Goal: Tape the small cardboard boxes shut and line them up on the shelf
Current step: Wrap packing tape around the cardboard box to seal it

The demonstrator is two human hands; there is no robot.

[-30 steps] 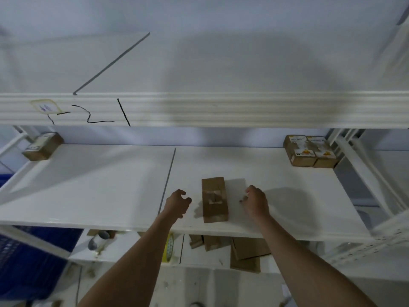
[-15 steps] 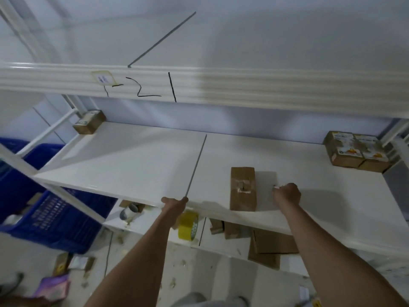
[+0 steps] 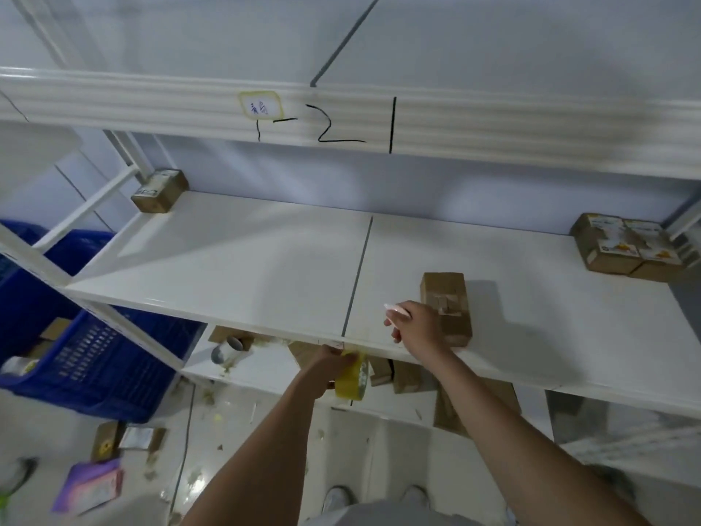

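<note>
The left hand (image 3: pixel 329 359) grips a yellowish tape roll (image 3: pixel 352 377) just below the shelf edge (image 3: pixel 265 328). The right hand (image 3: pixel 415 325) pinches a small white object, its kind unclear, beside the untaped cardboard box (image 3: pixel 447 305). Taping seems about to begin; next, lift the roll to the box.

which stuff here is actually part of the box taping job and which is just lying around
Part of the job:
- small cardboard box on the shelf
- yellow tape roll, gripped by the left hand
- right hand, holding a small white item
- labelled boxes far right, lone box far left

Lying about:
- blue crate
- purple packet on the floor
</note>
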